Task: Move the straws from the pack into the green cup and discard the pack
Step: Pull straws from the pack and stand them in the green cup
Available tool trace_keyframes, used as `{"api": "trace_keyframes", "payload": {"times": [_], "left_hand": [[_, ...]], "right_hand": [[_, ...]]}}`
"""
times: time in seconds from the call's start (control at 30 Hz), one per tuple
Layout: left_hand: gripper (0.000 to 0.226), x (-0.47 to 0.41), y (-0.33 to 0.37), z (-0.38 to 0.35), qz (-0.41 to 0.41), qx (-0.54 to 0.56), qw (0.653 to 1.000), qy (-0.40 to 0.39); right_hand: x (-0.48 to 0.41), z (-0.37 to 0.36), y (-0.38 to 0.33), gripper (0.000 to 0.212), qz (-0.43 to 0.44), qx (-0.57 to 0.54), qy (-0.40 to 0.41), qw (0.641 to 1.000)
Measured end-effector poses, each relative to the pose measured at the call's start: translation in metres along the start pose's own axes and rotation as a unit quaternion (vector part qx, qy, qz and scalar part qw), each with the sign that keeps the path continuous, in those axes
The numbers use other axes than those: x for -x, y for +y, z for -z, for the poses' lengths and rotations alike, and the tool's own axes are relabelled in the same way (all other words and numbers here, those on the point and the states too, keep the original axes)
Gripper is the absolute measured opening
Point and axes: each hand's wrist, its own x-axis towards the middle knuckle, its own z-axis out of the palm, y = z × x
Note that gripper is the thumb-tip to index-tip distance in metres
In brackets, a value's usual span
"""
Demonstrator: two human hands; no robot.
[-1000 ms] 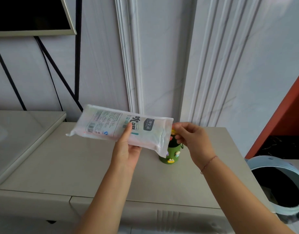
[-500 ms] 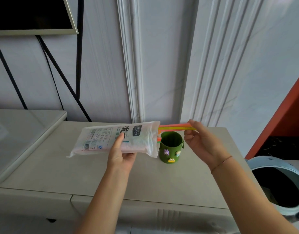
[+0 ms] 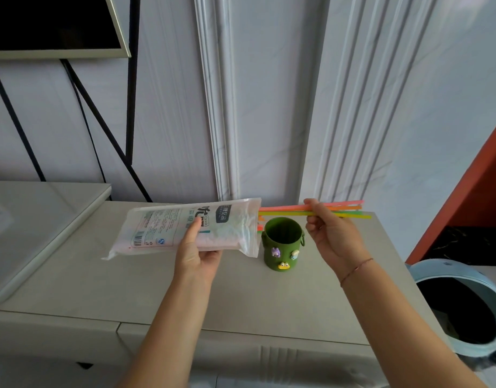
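A white plastic straw pack (image 3: 168, 228) with printed labels lies level in the air, gripped from below by my left hand (image 3: 198, 254). A few thin straws (image 3: 283, 210), pink, orange, green and yellow, stick out of its open right end. My right hand (image 3: 329, 233) pinches them near their middle, pulled mostly out of the pack. Right under the straws stands the green cup (image 3: 282, 242) with small cartoon figures on its side, upright on the beige counter (image 3: 101, 281). More straw ends show at the pack's mouth beside the cup.
A pale blue bin (image 3: 462, 312) with a dark liner stands open at the lower right, beside the counter's right edge. A raised glass-topped surface (image 3: 31, 219) adjoins the counter on the left. A panelled white wall and a dark screen with black stand legs are behind.
My right hand has drawn a few straws out of the pack toward the right. The pack has levelled and shifted a little left, uncovering the green cup.
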Motion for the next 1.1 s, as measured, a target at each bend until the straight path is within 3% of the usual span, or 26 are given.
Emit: {"api": "trace_keyframes", "payload": {"times": [0.33, 1.1], "left_hand": [[0.038, 0.002, -0.016, -0.003, 0.016, -0.001, 1.000, -0.008], [0.020, -0.014, 0.020, 0.018, -0.015, -0.012, 1.000, 0.018]], "right_hand": [[0.007, -0.008, 0.012, 0.008, -0.006, 0.026, -0.067, 0.997], [0.001, 0.035, -0.044, 0.007, 0.079, 0.095, 0.067, 0.990]]}}
